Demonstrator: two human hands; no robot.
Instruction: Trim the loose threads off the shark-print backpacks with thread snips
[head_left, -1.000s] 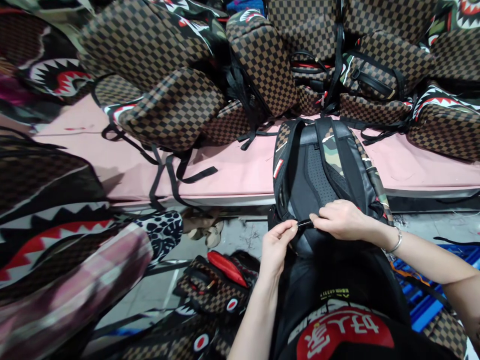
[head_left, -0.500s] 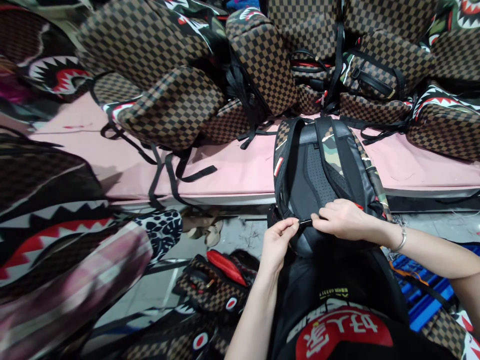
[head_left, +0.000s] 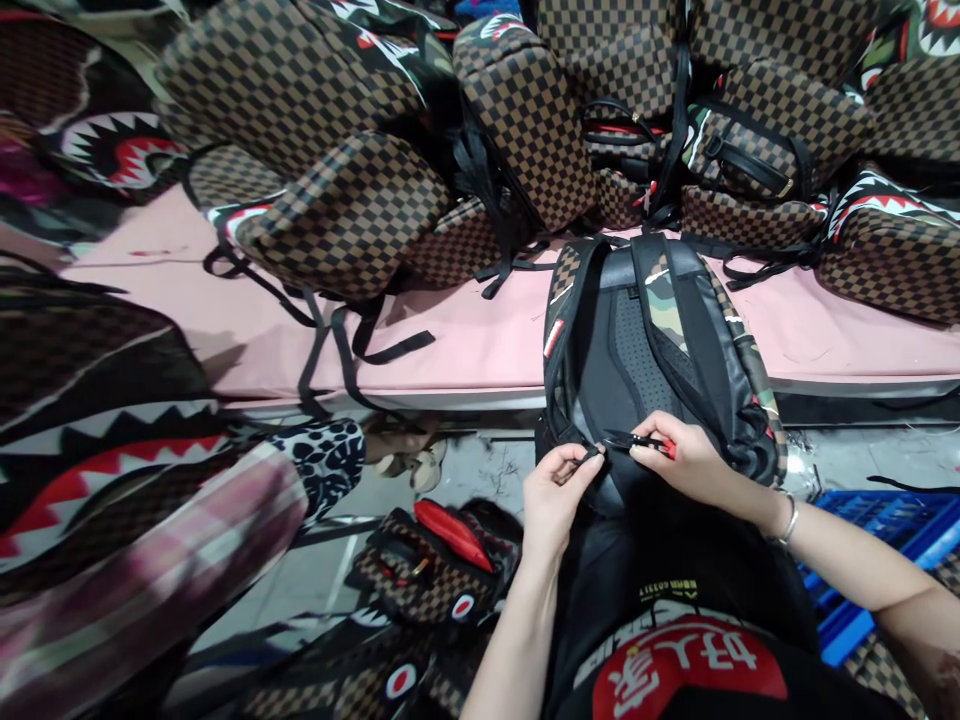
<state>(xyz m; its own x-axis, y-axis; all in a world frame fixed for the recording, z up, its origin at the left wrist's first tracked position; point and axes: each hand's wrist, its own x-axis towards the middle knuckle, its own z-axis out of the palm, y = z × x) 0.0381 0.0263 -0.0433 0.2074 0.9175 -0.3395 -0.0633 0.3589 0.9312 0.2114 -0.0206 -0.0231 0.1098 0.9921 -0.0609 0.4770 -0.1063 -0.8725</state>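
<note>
A backpack [head_left: 637,330] leans against the table edge in front of me, its black padded back and shoulder straps facing up, with checkered and camouflage sides. Near its lower end, my left hand [head_left: 551,495] is closed in a pinch on a black strap [head_left: 589,456]. My right hand [head_left: 682,462] grips small thread snips [head_left: 663,447], dark-bladed with a red part at the handle. Their tips point left, close to the pinched strap end; whether they touch it I cannot tell.
Several checkered backpacks [head_left: 352,210] lie along the back of the pink-covered table [head_left: 480,340]. At left are a shark-mouth backpack [head_left: 105,430] and a person's plaid sleeve [head_left: 172,570]. More bags [head_left: 405,590] sit low in front. A blue crate [head_left: 855,600] stands at right.
My right hand has drawn slightly right, away from my left fingers, and the snips now show in it. The strap end shows in my left fingers. The blue crate is more exposed.
</note>
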